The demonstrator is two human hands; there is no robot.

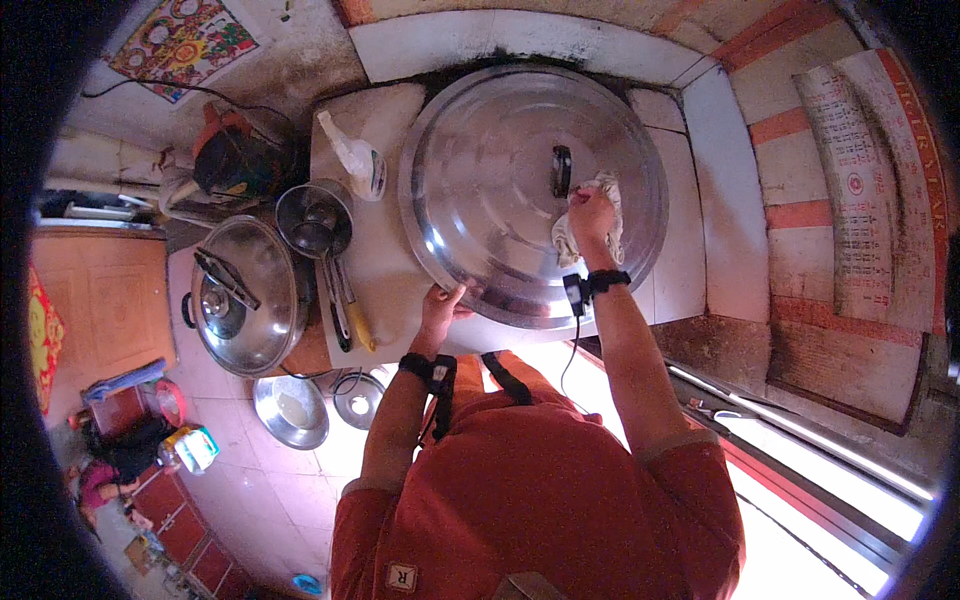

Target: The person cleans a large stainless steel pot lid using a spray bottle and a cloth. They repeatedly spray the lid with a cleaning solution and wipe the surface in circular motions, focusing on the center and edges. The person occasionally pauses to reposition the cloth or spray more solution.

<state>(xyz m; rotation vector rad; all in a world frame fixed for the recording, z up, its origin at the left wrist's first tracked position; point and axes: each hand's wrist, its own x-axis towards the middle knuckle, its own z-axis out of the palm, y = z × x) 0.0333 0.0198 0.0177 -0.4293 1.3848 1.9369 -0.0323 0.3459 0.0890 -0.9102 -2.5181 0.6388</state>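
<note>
A very large round metal lid point(495, 150) with a dark handle point(560, 171) lies on the tiled stove counter in front of me. My right hand point(591, 217) grips a crumpled pale cloth point(611, 202), which rests on the lid just beside the handle. At the near left rim, my left hand point(444, 309) has its thumb on the lid's edge, the other fingers partly hidden beneath it. Left of the lid stands a white spray bottle point(364, 169). Two long-handled utensils, one with a yellow handle point(361, 327), lie at the counter's left side by a metal bowl point(315, 217).
A lidded wok point(251, 300) with tongs point(226, 279) on top stands left of the counter. Metal basins point(291, 412) sit on the floor below. The tiled wall point(724, 187) bounds the right side. Another person point(97, 484) is far off at lower left.
</note>
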